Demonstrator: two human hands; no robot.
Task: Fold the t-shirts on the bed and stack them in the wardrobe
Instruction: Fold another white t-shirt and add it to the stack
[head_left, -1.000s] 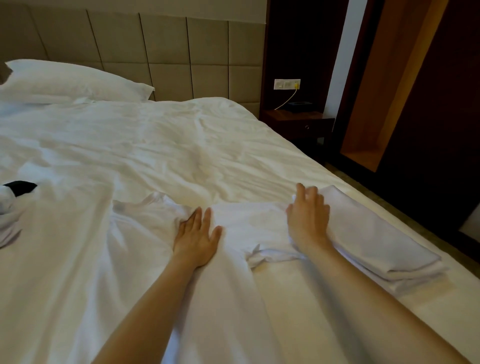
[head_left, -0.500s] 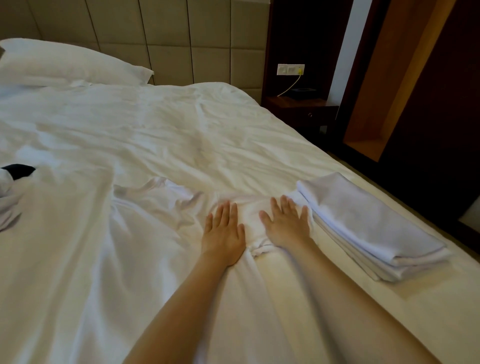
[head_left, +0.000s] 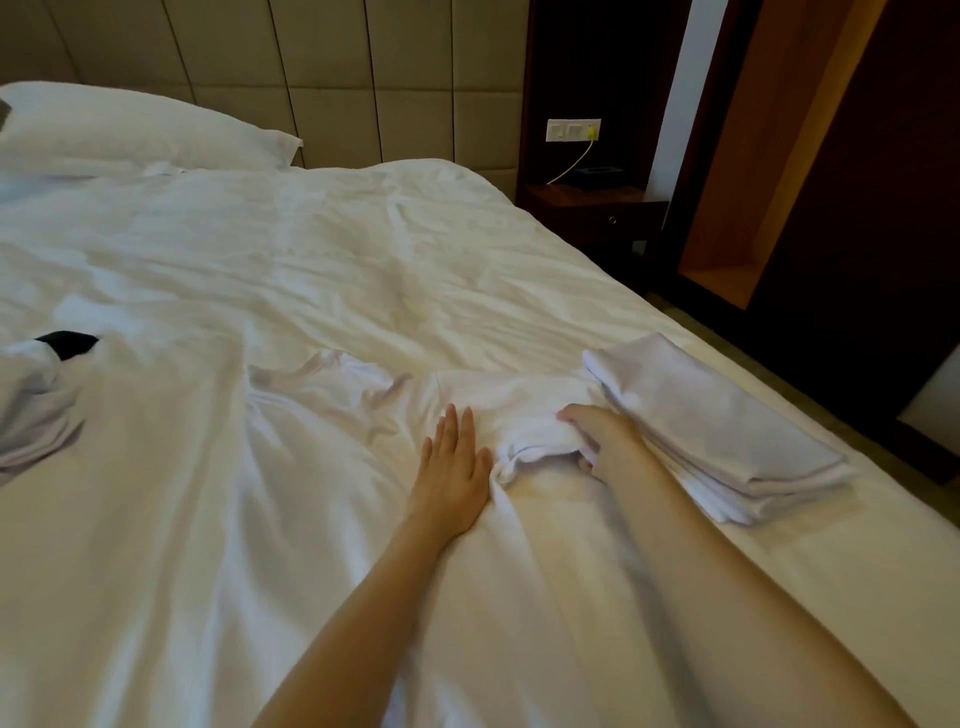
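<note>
The white cotton t-shirt (head_left: 498, 400) lies on the white-sheeted bed (head_left: 363, 260). The left hand (head_left: 454, 462) presses it flat, fingers straight; at its three o'clock the right hand (head_left: 597, 436) grips a bunched fold. Light, floppy cloth, I'd say: best taken by its edges.

Your view is dim and warm: the bedsheet (head_left: 322, 270) glows softly, the wardrobe (head_left: 883, 182) sinks dark, headboard (head_left: 415, 78) seams bow.

White bed (head_left: 322, 270), pillow (head_left: 130, 127) at its head, folded stack (head_left: 717, 426) near right edge, t-shirt (head_left: 332, 395) spread mid-bed, crumpled garment (head_left: 36, 410) left
</note>
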